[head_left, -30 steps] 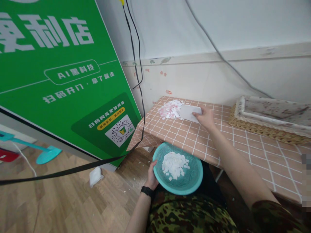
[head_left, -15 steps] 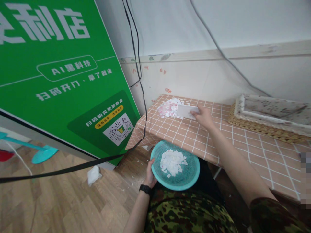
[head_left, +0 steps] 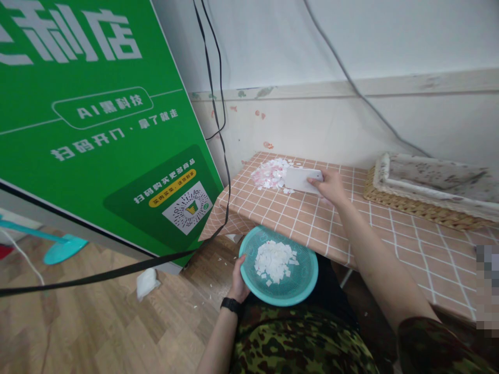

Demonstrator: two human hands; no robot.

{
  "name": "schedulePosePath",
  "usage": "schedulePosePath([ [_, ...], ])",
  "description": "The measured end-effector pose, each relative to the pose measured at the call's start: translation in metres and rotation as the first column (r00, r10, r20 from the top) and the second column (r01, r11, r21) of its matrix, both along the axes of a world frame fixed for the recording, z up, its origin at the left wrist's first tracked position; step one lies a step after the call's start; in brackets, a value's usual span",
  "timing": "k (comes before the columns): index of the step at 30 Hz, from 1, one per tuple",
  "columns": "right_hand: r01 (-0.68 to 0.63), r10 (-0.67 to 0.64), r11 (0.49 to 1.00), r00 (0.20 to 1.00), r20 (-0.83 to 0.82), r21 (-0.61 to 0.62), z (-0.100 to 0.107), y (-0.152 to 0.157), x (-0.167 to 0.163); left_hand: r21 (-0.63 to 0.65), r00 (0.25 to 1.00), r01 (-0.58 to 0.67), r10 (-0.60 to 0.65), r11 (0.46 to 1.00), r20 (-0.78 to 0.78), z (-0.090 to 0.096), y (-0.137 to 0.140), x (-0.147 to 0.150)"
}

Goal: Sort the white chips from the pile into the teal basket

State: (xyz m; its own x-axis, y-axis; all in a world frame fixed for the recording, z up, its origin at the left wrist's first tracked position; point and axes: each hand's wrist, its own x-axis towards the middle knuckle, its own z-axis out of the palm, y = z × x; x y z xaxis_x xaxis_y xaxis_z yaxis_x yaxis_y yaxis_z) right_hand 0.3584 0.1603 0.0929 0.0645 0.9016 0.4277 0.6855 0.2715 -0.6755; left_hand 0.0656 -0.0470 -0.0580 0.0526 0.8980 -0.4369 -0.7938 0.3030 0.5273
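My left hand (head_left: 240,280) grips the left rim of a round teal plastic colander (head_left: 307,283), held at my lap just below the table edge. Inside it lies a heap of small white paper pieces (head_left: 275,261). Over the table, my right hand (head_left: 330,187) is closed on the right end of a flat white rectangular plate (head_left: 299,179). The plate's far end touches the right side of a pile of white and pinkish scraps (head_left: 268,174). Whatever lies beneath the plate is hidden.
A checked cloth covers the table (head_left: 397,239). A lined wicker basket (head_left: 421,208) stands at the right, against the wall. On the left is a tall green cabinet (head_left: 89,130), with a black strap (head_left: 117,271) hanging across. A white crumpled bag (head_left: 147,283) lies on the floor.
The white plate in my right hand has shifted slightly right and down relative to the pile. My left hand still holds the colander, and the whole view has moved a little.
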Motion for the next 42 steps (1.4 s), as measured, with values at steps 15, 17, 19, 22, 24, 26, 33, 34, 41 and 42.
schedulePosePath([
  [15, -0.003, 0.004, 0.996, 1.000, 0.010, -0.091, 0.014, -0.007, 0.009, -0.019, 0.999, -0.037, 0.037, 0.999, 0.011, 0.001, 0.000, -0.001],
  [17, 0.028, -0.025, 0.996, 0.999, 0.034, -0.083, 0.016, -0.008, 0.009, -0.022, 0.999, -0.045, 0.045, 0.999, 0.004, 0.001, 0.000, -0.001],
  [19, 0.059, -0.055, 0.996, 0.997, 0.054, -0.069, 0.017, -0.008, 0.010, -0.019, 0.999, -0.043, 0.043, 0.999, 0.001, 0.001, 0.000, -0.001],
  [22, 0.081, -0.077, 0.996, 0.994, 0.076, -0.045, 0.017, -0.007, 0.012, -0.022, 1.000, -0.030, 0.030, 0.999, 0.000, 0.002, 0.000, 0.000],
  [24, 0.081, -0.079, 0.996, 0.995, 0.067, -0.036, 0.017, -0.007, 0.012, -0.022, 1.000, -0.025, 0.026, 0.999, 0.003, 0.003, 0.000, 0.000],
  [26, 0.068, -0.067, 0.997, 0.997, 0.042, -0.036, 0.017, -0.008, 0.012, -0.016, 1.000, -0.018, 0.018, 1.000, 0.010, 0.003, 0.000, 0.000],
  [33, 0.021, -0.020, 0.999, 0.999, 0.028, -0.048, 0.016, -0.012, 0.003, -0.012, 0.999, -0.040, 0.040, 0.999, 0.004, 0.003, 0.000, 0.000],
  [34, 0.022, -0.020, 0.999, 0.999, 0.040, -0.047, 0.016, -0.012, 0.004, -0.008, 0.999, -0.037, 0.037, 0.999, 0.004, 0.003, 0.000, 0.000],
  [41, 0.096, -0.096, 0.995, 0.991, 0.088, 0.006, 0.014, -0.006, 0.016, -0.015, 0.999, -0.037, 0.037, 0.999, 0.001, -0.001, 0.000, -0.001],
  [42, 0.109, -0.111, 0.994, 0.988, 0.110, 0.021, 0.014, -0.005, 0.018, -0.016, 0.999, -0.034, 0.034, 0.999, 0.002, -0.002, 0.000, -0.001],
])
